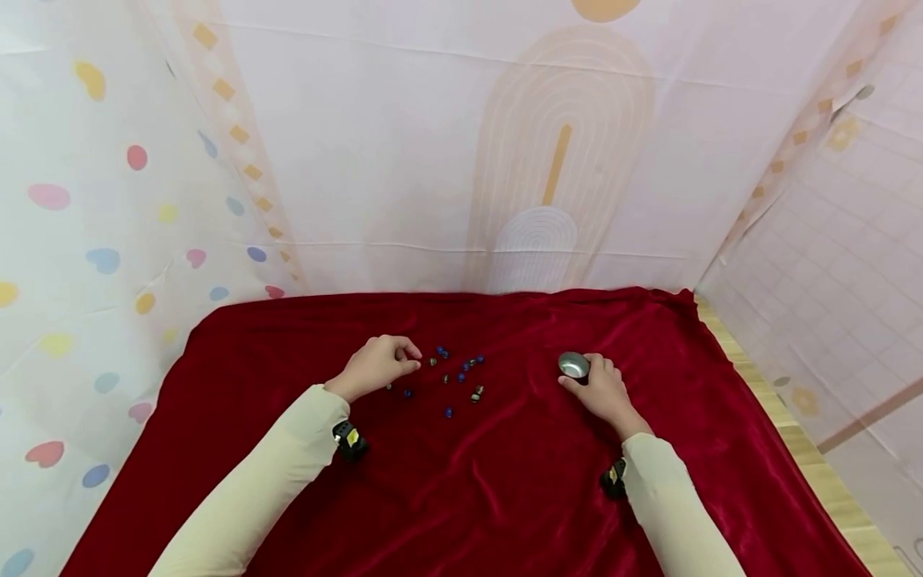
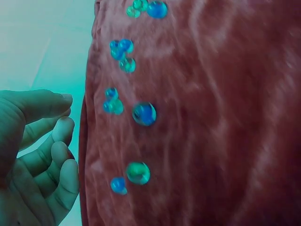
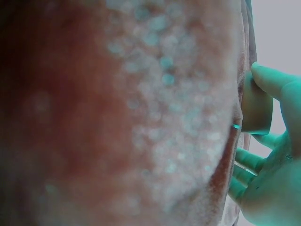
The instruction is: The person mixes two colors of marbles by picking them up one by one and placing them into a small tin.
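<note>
Several blue and green glass marbles point(image 2: 144, 114) lie scattered over the dark red cloth point(image 1: 505, 465). My left hand point(image 1: 382, 365) is just left of them, fingers loosely bent and the thumb apart from the forefinger. In the left wrist view nothing shows between the fingers of my left hand point(image 2: 42, 155). Off to the right, my right hand point(image 1: 606, 389) grips a small silver metal cup point(image 1: 574, 366), its mouth tilted up. In the right wrist view the thumb and fingers span the side of the cup point(image 3: 257, 108).
The rumpled cloth covers most of the table, with a strip of light wood point(image 1: 793, 449) bare along the right edge. Patterned white curtains point(image 1: 404, 160) hang behind and on both sides. Each wrist carries a small black camera point(image 1: 351, 441).
</note>
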Tool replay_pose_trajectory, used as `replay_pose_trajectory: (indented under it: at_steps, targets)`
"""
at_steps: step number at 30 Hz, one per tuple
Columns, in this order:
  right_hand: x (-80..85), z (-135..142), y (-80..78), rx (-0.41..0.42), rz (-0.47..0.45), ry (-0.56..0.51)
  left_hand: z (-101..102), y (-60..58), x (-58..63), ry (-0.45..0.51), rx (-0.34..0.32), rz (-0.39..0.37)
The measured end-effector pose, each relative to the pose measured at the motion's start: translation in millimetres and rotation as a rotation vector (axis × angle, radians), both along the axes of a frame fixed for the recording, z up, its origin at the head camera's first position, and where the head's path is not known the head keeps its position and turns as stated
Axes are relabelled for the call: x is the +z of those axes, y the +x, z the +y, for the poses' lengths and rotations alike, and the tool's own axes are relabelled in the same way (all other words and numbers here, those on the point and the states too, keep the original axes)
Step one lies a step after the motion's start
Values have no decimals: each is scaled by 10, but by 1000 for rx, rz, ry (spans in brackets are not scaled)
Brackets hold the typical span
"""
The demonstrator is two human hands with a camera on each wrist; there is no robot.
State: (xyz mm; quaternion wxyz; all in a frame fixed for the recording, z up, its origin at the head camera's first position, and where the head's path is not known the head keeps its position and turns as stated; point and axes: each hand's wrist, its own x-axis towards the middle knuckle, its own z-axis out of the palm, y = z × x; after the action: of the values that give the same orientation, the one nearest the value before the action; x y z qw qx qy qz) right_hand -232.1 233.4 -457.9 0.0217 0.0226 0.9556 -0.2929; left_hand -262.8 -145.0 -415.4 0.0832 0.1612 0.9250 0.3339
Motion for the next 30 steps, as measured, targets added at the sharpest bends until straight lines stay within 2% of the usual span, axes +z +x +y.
replay_pose_trajectory:
  at_steps: [10,17,24,30]
  targets:
    - [8,3,-1,9,-4,-5,-263,46,-154,-35,47,-16]
    - [9,22,-2,2,-13,-19,-370,72,-275,-82,64,-48]
    - [14,21,9,9,-8,-12,-442,110,-342,-49,96,-93]
    - [9,14,10,9,-3,-8,-462,116,-386,-36,103,-80]
